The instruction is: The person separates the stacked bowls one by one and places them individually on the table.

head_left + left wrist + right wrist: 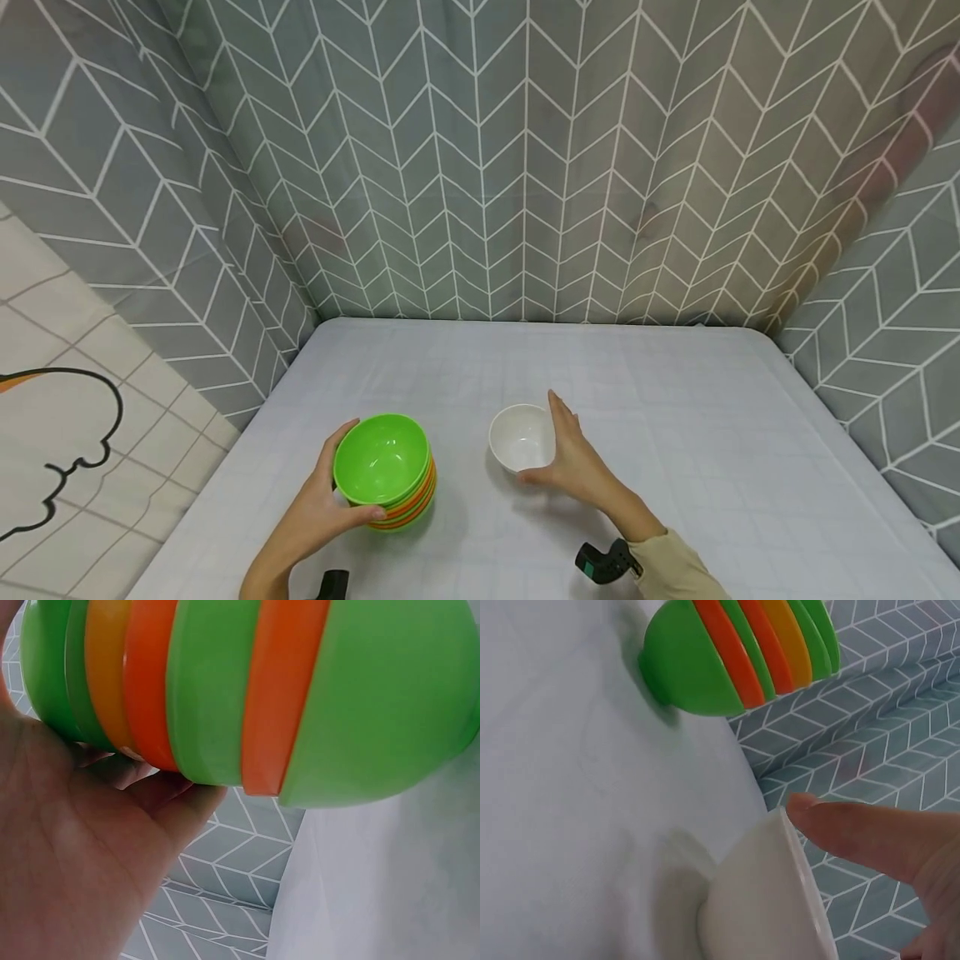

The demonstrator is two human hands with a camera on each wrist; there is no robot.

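Observation:
My left hand (321,510) curls round the left side of a stack of green and orange bowls (384,458), with its thumb along the near side. A glossy green bowl tops the stack, and orange and green bands alternate beneath it in the left wrist view. To the right, a white bowl (517,437) stands upright on the table. My right hand (576,468) is at this bowl's right side, its fingers extended past the far rim. In the right wrist view the thumb (855,832) touches the rim; the other fingers are mostly hidden there.
A white cloth covers the table (660,392). Grey curtains (525,167) with white chevron lines hang behind it and at both sides. Pale tiled flooring or wall (90,433) with a cartoon outline shows at the left. Dark devices sit at both wrists.

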